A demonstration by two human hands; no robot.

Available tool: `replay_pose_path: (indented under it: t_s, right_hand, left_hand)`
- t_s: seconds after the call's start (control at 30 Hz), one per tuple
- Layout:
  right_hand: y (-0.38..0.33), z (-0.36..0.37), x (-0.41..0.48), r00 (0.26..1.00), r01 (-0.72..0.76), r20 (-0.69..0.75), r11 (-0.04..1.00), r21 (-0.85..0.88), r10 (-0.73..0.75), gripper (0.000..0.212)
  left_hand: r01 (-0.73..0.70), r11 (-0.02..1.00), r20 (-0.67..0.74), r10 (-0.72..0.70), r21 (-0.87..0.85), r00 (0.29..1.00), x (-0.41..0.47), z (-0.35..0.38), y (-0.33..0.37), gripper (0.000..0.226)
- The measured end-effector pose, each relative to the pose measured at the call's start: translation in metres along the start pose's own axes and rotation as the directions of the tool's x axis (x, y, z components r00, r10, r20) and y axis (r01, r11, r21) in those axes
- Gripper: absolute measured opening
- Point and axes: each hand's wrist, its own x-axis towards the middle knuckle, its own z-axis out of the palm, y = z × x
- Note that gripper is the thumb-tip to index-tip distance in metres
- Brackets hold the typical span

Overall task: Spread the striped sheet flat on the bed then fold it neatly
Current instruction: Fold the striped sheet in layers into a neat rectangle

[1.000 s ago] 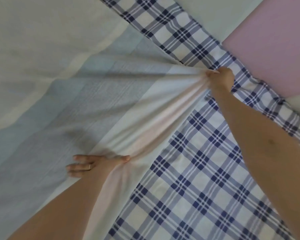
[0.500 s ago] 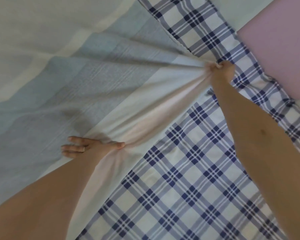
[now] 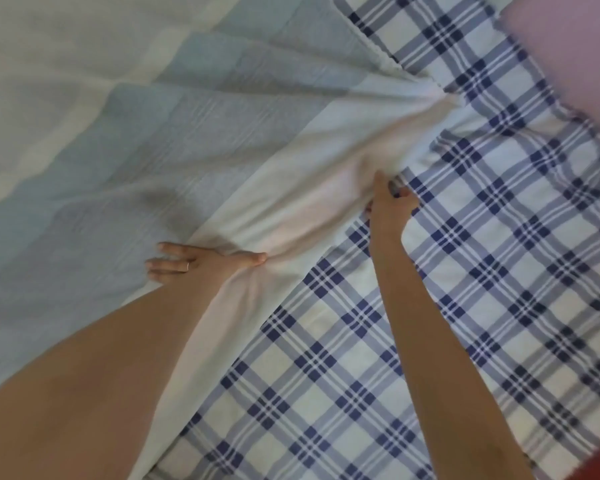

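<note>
Both hands work the near edge of the striped sheet (image 3: 174, 140), which lies across the bed over a blue-and-white checked cover (image 3: 482, 271). Left hand (image 3: 201, 265): fingers spread and laid flat, thumb extended, pressing the white border of the sheet down onto the bed. Right hand (image 3: 390, 202): closed in a pinch on the bunched white border farther along; the fingertips are partly hidden by cloth. Between and beyond the hands the border is gathered into long ridges running toward a puckered corner (image 3: 433, 95), while the blue and grey stripes to the left lie mostly smooth. Judged step: spreading, not yet folding. The next move likely calls for drawing the pinched border outward, away from the pinned point, until the ridges flatten and the edge runs straight. A pink surface (image 3: 568, 46) shows beyond the bed.
</note>
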Motion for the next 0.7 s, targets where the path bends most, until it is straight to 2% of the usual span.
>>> replay_pose_path:
  t_s: [0.07, 0.13, 0.2, 0.27, 0.33, 0.37, 0.4, 0.43, 0.47, 0.5, 0.53, 0.6, 0.7]
  right_hand:
    - [0.030, -0.004, -0.032, 0.966, -0.106, 0.216, 0.982, -0.158, 0.139, 0.054]
    - [0.050, -0.001, -0.052, 0.928, -0.143, 0.301, 0.955, -0.260, 0.221, 0.078]
    - [0.058, 0.002, -0.060, 0.914, -0.085, 0.336, 0.918, -0.387, 0.226, 0.059]
    - [0.062, 0.002, -0.059, 0.929, -0.055, 0.309, 0.902, -0.429, 0.204, 0.041]
    - [0.064, -0.002, -0.060, 0.931, -0.030, 0.325, 0.924, -0.382, 0.164, 0.030]
    - [0.066, -0.005, -0.061, 0.921, -0.024, 0.362, 0.949, -0.314, 0.143, 0.028]
    - [0.068, -0.009, -0.060, 0.908, -0.014, 0.403, 0.968, -0.252, 0.118, 0.033]
    - [0.068, -0.013, -0.062, 0.897, 0.003, 0.433, 0.975, -0.223, 0.096, 0.041]
    - [0.069, -0.017, -0.062, 0.890, 0.021, 0.449, 0.974, -0.226, 0.085, 0.045]
    - [0.069, -0.018, -0.058, 0.891, 0.044, 0.446, 0.962, -0.270, 0.085, 0.046]
    - [0.068, -0.019, -0.057, 0.894, 0.071, 0.440, 0.945, -0.318, 0.081, 0.047]
    - [0.061, -0.018, -0.055, 0.902, 0.158, 0.429, 0.888, -0.431, 0.047, 0.045]
    - [0.049, -0.016, -0.051, 0.884, 0.337, 0.464, 0.757, -0.560, -0.050, 0.032]
  left_hand:
    - [-0.024, 0.999, -0.010, 0.025, 0.045, 1.000, -0.001, -0.001, -0.004, 0.173]
    - [-0.036, 0.999, -0.016, 0.037, 0.035, 0.999, -0.001, 0.000, -0.006, 0.172]
    - [-0.055, 0.998, -0.019, 0.054, -0.032, 0.998, -0.004, 0.001, -0.006, 0.169]
    - [-0.120, 0.987, -0.044, 0.116, -0.106, 0.992, -0.009, 0.006, -0.012, 0.157]
    - [-0.305, 0.937, -0.131, 0.286, -0.167, 0.949, -0.017, 0.024, -0.037, 0.128]
    - [-0.440, 0.891, -0.224, 0.408, -0.112, 0.885, -0.022, 0.037, -0.060, 0.108]
    - [-0.592, 0.805, -0.322, 0.568, 0.027, 0.758, -0.031, 0.052, -0.086, 0.087]
    - [-0.720, 0.663, -0.325, 0.740, 0.204, 0.589, -0.042, 0.066, -0.113, 0.071]
    - [-0.783, 0.510, -0.229, 0.860, 0.357, 0.456, -0.048, 0.076, -0.137, 0.060]
    - [-0.794, 0.385, -0.133, 0.920, 0.470, 0.368, -0.048, 0.081, -0.151, 0.053]
    - [-0.780, 0.313, -0.087, 0.944, 0.542, 0.318, -0.040, 0.083, -0.161, 0.051]
    - [-0.783, 0.326, -0.036, 0.931, 0.530, 0.363, -0.027, 0.075, -0.163, 0.052]
    - [-0.797, 0.371, 0.030, 0.899, 0.476, 0.436, -0.023, 0.062, -0.153, 0.031]
